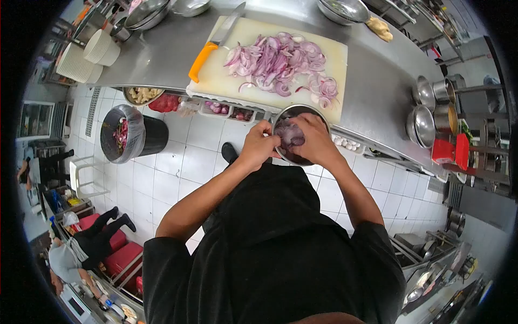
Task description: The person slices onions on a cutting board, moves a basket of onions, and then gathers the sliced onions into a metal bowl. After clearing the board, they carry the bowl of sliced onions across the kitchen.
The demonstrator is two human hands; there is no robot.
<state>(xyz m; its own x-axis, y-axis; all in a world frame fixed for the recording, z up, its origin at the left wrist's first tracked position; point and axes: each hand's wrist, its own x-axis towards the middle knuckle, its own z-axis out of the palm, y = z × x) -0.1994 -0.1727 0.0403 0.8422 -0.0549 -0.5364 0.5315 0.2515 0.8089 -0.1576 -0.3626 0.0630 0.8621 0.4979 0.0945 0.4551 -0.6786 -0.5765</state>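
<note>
Sliced purple onions (280,59) lie heaped on a white cutting board (334,59) on the steel table. An orange-handled knife (203,62) rests along the board's left side, blade pointing away. At the table's front edge is a metal bowl (287,112) with purple onion pieces (290,135) inside. My left hand (260,144) is at the bowl's left rim, its fingers bent together; what they hold, if anything, is too small to tell. My right hand (313,141) reaches over the right rim, fingertips inside by the onions and partly hidden.
A lined black bin (154,135) with onion scraps stands on the floor at left. White bowls (102,48) are stacked at the table's left end. Metal bowls (423,127) sit at the right. Another person (81,251) is at the lower left.
</note>
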